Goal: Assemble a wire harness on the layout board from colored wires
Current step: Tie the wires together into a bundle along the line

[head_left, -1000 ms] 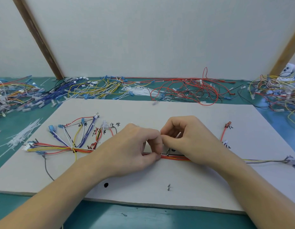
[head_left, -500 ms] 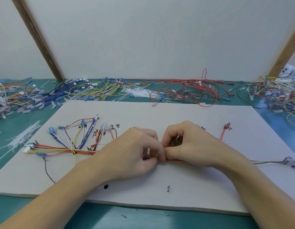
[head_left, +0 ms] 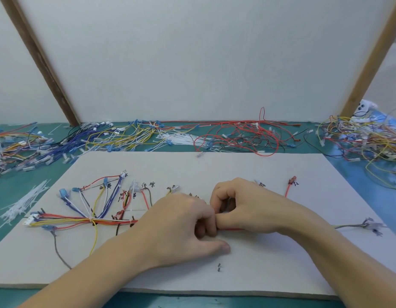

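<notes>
Two hands meet at the middle of the board [head_left: 248,167], fingertips touching over the harness [head_left: 86,221], which runs left to right across it. The left hand [head_left: 181,227] and right hand [head_left: 243,210] both curl their fingers and pinch the red-orange wire bundle. Loose wires [head_left: 237,136] are heaped along the far tabletop [head_left: 6,196], cable ties [head_left: 21,203] at left.
</notes>
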